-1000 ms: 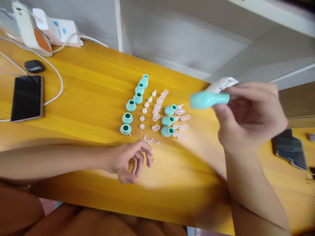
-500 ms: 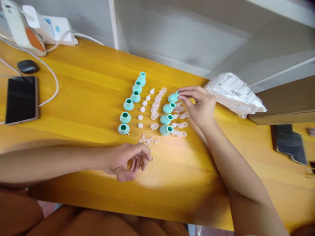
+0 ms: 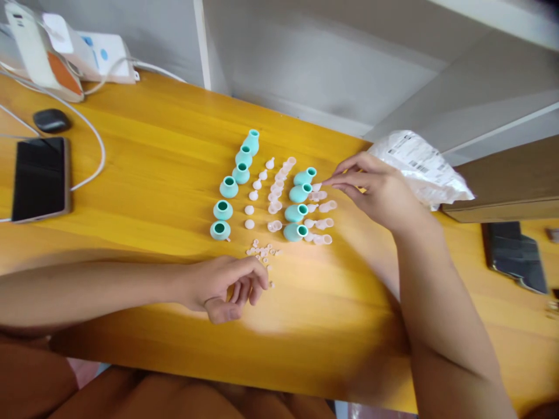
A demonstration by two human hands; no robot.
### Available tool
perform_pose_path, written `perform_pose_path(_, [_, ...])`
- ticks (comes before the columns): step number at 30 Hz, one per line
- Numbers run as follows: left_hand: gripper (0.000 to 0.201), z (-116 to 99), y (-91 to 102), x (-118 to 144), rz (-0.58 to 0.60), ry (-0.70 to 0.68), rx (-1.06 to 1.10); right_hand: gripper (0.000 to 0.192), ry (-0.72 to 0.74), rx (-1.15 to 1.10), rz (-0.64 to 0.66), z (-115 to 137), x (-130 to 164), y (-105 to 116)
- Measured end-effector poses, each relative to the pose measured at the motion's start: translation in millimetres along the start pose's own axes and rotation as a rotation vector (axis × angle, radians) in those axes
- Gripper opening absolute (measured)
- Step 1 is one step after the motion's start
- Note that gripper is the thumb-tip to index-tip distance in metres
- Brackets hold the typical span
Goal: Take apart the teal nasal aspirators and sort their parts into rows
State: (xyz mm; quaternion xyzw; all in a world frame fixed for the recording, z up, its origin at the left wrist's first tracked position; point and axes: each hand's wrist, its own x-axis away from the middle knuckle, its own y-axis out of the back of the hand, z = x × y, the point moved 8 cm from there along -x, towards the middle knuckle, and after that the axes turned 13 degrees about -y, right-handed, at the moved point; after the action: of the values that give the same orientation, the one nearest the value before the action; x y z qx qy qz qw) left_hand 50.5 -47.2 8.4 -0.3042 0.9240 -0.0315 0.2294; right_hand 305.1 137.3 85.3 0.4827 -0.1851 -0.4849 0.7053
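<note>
My right hand pinches the thin tip of a small white bulb-shaped piece, just right of a row of turquoise vase-shaped pots. My left hand rests low over the table, fingers loosely curled and apart, holding nothing. Beyond its fingertips lies a scatter of tiny pale rings. A second row of turquoise pots stands to the left. Between the rows are white bulb pieces and clear cup-like pieces. More clear pieces line the far right side.
A crumpled white plastic bag lies behind my right hand, against a brown box. On the left are a phone, a black mouse, white cables and a power strip. A dark object lies at right.
My right hand has let go of the farthest pot of the right row, which now stands there, and moved right and nearer to a white bulb piece. My left hand stays put.
</note>
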Motion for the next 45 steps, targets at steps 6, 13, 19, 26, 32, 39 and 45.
perform_pose_path(6, [0.046, -6.4, 0.5, -2.3, 0.035, -0.036, -0.049, 0.030, 0.041, 0.033, 0.140, 8.4, 1.7, -21.5])
perform_pose_path(13, [0.042, -8.3, 0.7, -2.2, 0.055, -0.022, -0.076, 0.027, 0.026, -0.021, 0.165, 4.7, 2.1, -23.2])
perform_pose_path(19, [0.041, -8.3, 1.6, -2.8, 0.048, -0.012, -0.079, 0.025, 0.041, -0.020, 0.199, -0.5, 2.3, -22.7])
perform_pose_path(26, [0.040, -6.3, 1.5, -0.5, 0.062, 0.003, -0.102, 0.022, 0.023, 0.052, 0.212, -20.3, 5.5, -10.6])
perform_pose_path(32, [0.041, -7.5, 1.6, -1.4, 0.065, -0.013, -0.115, 0.022, -0.037, 0.064, 0.227, -34.8, 3.9, -18.6])
perform_pose_path(39, [0.034, -9.3, 2.8, -1.3, 0.065, -0.013, -0.121, 0.018, -0.097, -0.072, 0.007, -62.9, 1.6, -7.5])
perform_pose_path(45, [0.021, -20.7, -2.5, -4.2, 0.137, -0.070, -0.319, 0.041, -0.322, -0.353, 0.128, -96.1, 3.9, -38.9])
